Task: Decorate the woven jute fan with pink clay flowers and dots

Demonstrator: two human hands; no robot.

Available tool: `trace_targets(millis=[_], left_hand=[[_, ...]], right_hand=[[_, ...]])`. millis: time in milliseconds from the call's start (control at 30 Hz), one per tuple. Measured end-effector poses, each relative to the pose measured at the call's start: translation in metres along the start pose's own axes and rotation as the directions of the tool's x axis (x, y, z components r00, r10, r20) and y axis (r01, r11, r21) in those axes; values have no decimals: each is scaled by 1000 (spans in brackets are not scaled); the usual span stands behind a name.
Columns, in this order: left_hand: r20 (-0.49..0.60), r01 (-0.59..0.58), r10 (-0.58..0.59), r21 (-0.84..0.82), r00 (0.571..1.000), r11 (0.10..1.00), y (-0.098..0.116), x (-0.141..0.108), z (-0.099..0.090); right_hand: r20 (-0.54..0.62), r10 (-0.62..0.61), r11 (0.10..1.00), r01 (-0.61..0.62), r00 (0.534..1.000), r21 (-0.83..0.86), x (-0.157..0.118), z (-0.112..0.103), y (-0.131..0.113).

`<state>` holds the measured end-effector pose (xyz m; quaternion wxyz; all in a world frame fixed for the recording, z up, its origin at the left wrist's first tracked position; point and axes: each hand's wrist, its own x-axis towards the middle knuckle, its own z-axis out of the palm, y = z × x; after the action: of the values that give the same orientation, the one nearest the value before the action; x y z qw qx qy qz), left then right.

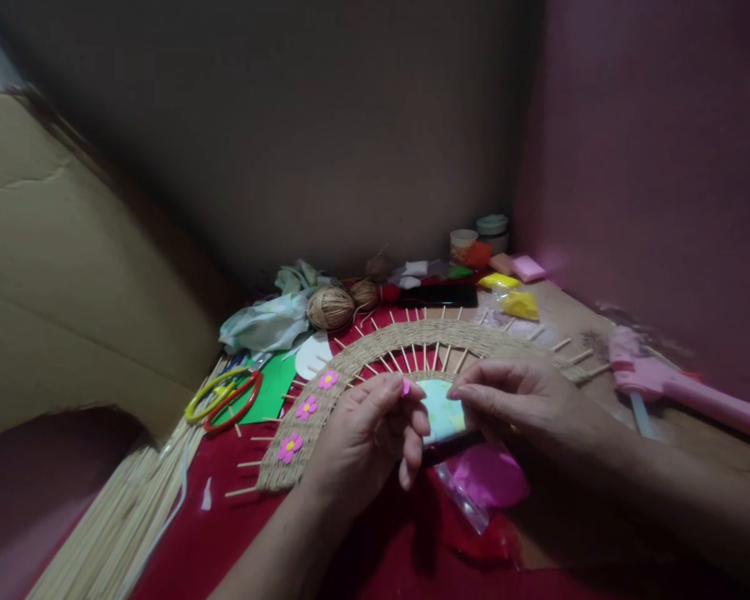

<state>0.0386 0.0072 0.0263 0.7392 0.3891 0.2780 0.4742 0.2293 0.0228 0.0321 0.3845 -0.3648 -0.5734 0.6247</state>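
My left hand [375, 421] pinches a small bit of pink modelling clay [406, 387] between thumb and finger. Facing it, my right hand [512, 396] has its thumb and fingertips pressed together, with a trace of pink at the tips. Both hands are over a half-round fan of woven twine [375, 346] on thin sticks, whose inner half-circle is pale patterned cloth [437, 408]. Three pink flowers with yellow centres, one of them a middle flower [306, 407], sit on the fan's left band. Below my hands lies a larger pink clay lump [491, 477] with clear wrapping.
Scissors [231, 400] and a bundle of thin sticks [131, 500] lie at left, beside cardboard [68, 250]. Behind the fan are twine balls [330, 308], a black phone [441, 295], yellow clay packs [518, 303] and a cup [462, 246]. A pink glue gun [681, 383] rests at right.
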Motion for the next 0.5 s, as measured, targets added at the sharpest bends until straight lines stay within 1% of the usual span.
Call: trace_targets(millis=[133,267,400,500], left_hand=[[-31,18,-19,-52,999,998,3,1,-2],[-82,41,-44,-41,996,998,5,1,-2],[-83,-3,1,-19,997,1000,5,2,-2],[-104,-8,8,6,995,1000,5,2,-1]], right_hand=[[-3,-24,1000,24,1000,-15,1,1,2],[-19,-43,998,43,999,-43,0,1,3],[-17,-66,995,64,998,-75,0,1,3],[-23,-54,995,52,998,-81,-1,1,1]])
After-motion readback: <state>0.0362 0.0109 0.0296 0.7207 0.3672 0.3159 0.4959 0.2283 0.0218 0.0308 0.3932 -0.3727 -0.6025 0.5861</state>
